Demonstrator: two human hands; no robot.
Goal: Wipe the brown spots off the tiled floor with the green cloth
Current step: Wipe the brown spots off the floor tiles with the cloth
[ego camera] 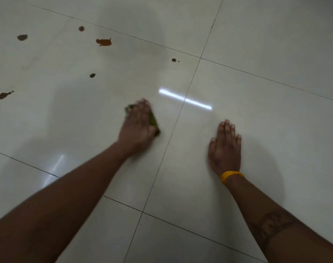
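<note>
My left hand [138,126] presses the green cloth [154,122] flat onto the pale tiled floor [256,92], and only the cloth's edges show around my fingers. My right hand [225,147], with a yellow band at the wrist, rests flat on the neighbouring tile, fingers spread, holding nothing. Several brown spots lie beyond the cloth: a large orange-brown one [104,42], a round one [81,28], a smudge [22,37], a small one [92,75], an elongated one [4,95] at the left edge, and a small dot pair [174,60] near the tile joint.
Dark grout lines [181,111] cross the glossy floor between large tiles. A bright strip of reflected light [184,99] lies just right of the cloth. Nothing else stands on the floor in view.
</note>
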